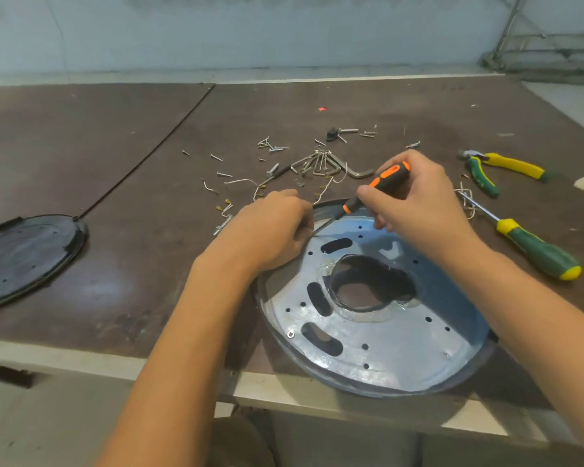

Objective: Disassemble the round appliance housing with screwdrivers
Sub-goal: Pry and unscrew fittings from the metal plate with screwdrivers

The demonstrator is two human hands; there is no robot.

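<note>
The round galvanised-metal appliance housing plate [378,318] lay flat at the near edge of the brown workbench [115,264], overhanging it slightly. The right hand [415,200] was clamped around the orange-and-black screwdriver [375,188], its long axis slanting down and leftward to the plate's far-left rim. The left hand [270,230], the nearer one, was curled shut there beside the tip; whether it pinched anything could not be told.

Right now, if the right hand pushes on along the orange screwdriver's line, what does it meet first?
Probably the left hand: the right hand aims the orange screwdriver down-left at the housing rim beside those fingers. Depth unclear.
</note>
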